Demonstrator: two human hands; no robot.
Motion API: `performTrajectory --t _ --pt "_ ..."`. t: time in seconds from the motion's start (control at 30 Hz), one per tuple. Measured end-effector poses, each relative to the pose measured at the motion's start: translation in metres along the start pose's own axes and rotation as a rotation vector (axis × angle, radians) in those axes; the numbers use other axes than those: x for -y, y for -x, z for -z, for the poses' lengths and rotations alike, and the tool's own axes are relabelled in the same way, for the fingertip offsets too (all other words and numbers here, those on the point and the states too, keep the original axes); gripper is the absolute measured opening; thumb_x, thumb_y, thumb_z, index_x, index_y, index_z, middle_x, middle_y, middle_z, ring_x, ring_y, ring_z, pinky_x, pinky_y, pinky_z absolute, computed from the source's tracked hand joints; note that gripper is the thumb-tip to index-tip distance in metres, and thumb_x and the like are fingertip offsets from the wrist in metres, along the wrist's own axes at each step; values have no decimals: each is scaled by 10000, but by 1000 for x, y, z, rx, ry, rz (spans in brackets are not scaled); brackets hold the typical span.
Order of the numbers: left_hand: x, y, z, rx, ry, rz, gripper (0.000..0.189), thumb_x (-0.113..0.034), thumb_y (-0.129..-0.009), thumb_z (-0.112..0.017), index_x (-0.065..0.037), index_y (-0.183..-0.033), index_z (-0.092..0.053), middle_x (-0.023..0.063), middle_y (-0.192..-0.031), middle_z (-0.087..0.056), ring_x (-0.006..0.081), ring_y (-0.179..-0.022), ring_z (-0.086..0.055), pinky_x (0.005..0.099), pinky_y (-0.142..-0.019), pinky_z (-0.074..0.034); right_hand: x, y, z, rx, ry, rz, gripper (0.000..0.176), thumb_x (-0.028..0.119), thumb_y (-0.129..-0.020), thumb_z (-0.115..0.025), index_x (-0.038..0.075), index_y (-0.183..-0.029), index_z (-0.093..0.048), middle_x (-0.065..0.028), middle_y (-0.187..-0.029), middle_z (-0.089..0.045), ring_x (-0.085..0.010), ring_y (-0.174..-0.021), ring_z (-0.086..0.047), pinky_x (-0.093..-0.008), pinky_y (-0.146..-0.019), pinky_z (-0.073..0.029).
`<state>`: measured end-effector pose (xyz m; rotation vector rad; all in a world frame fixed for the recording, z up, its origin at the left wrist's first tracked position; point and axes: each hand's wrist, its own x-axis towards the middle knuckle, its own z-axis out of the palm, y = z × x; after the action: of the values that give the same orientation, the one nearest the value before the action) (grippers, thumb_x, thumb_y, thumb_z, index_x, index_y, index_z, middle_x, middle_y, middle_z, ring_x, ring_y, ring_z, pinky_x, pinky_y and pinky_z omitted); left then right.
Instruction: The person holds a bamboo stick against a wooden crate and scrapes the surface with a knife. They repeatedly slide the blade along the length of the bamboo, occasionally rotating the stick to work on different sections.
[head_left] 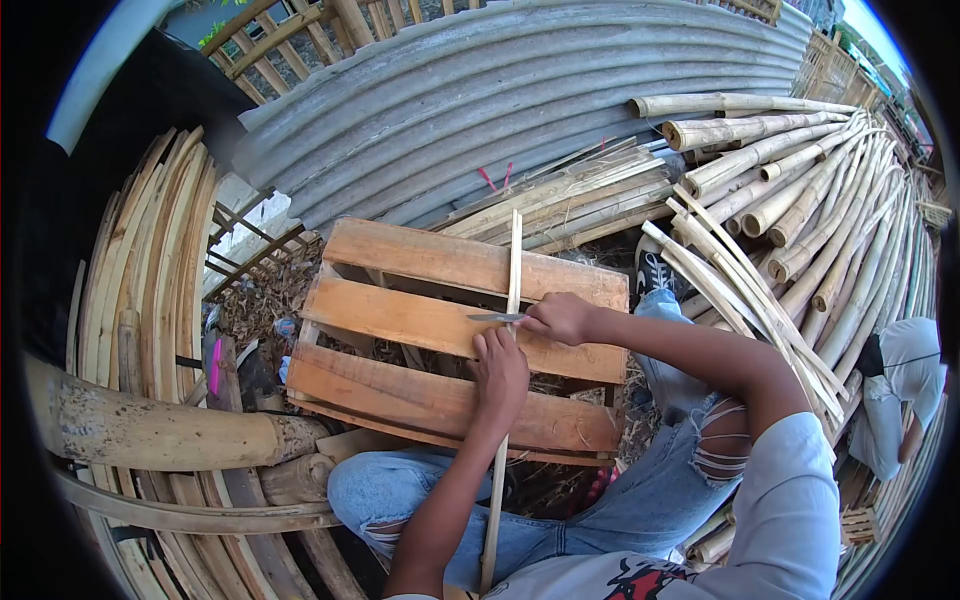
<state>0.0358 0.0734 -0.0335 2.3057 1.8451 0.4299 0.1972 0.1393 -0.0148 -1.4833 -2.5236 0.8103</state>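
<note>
A long, pale bamboo strip (514,262) lies across the slatted wooden crate (400,312) and runs back over my lap. My left hand (500,372) is closed around the strip, near the crate's middle slat. Just beyond those fingers, my right hand (560,318) grips a knife (495,317) by its handle, which is mostly hidden in the fist. The blade points left and crosses the strip right beside my left fingertips.
Bamboo poles (800,215) are piled on the right, with split strips (745,275) leaning over them. A corrugated metal sheet (520,90) stands behind. Boards (150,270) and a thick bamboo pole (180,435) lie at left. Another person (893,390) crouches at far right.
</note>
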Motion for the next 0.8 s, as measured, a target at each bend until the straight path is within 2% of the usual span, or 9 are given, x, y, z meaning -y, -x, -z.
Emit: performTrajectory --t 0.13,0.3,0.43,0.53,0.6,0.63,0.7,0.77,0.8 --pt "-3 3 0 -55 -68 -28 110 -125 -846 -503 -42 -901 -455 114 -951 -476 288 -966 -480 504 -686 -471 -33 -11 17 -65 26 -157 567 457 -941 -330 16 -728 -615 -231 -655 -592 -414 -693 -592 -503 -663 -457" --pt "-3 1 -3 -57 -57 19 97 -114 -846 -493 -46 -907 -460 106 -949 -482 281 -966 -483 503 -694 -472 -14 8 3 36 -19 12 554 437 -946 -334 7 -738 -615 -243 -682 -598 -415 -725 -594 -496 -679 -463" --pt "-1 2 -6 -63 -43 22 141 -126 -835 -517 -40 -932 -461 107 -962 -486 279 -980 -474 492 -710 -469 -15 2 15 7 -93 -169 534 423 -945 -341 7 -761 -622 -248 -697 -600 -413 -723 -592 -491 -671 -460" --pt "-2 3 -5 -92 -2 40 174 -133 -823 -537 -33 -942 -458 118 -967 -488 285 -985 -470 490 -714 -465 -5 10 1 92 41 17 528 426 -943 -352 3 -773 -618 -251 -707 -601 -416 -734 -591 -487 -667 -460" --pt "-1 3 -3 -84 -5 22 170 -149 -819 -541 -46 -936 -472 108 -946 -496 276 -979 -473 487 -714 -465 -6 2 5 29 21 -75 522 406 -950 -348 -9 -774 -611 -260 -715 -598 -420 -742 -588 -487 -677 -458" --pt "-2 3 -3 -97 5 49 170 -149 -819 -541 -46 -936 -472 108 -946 -496 276 -979 -473 487 -714 -465 -32 -10 -3 -59 42 43 445 314 -968 -338 -14 -769 -563 -235 -668 -568 -430 -669 -554 -477 -624 -436" --pt "-4 3 -6 -56 -38 46 152 -148 -828 -529 -50 -931 -477 103 -950 -494 275 -981 -473 486 -720 -465 -35 -11 8 -55 80 -20 420 283 -974 -329 -13 -778 -553 -239 -645 -540 -428 -668 -547 -464 -615 -430" --pt "-4 3 -10 -87 -1 68 142 -141 -831 -521 -51 -931 -477 103 -952 -492 274 -981 -472 488 -726 -465 -31 0 -6 -13 18 117 440 298 -972 -338 -28 -756 -540 -261 -658 -536 -437 -673 -542 -476 -623 -415" --pt "-4 3 -10 -106 17 66 132 -134 -834 -514 -52 -931 -478 103 -954 -491 272 -981 -472 491 -733 -464 -5 10 1 52 -103 34 464 311 -968 -348 -45 -726 -521 -285 -663 -529 -451 -672 -531 -489 -636 -403"
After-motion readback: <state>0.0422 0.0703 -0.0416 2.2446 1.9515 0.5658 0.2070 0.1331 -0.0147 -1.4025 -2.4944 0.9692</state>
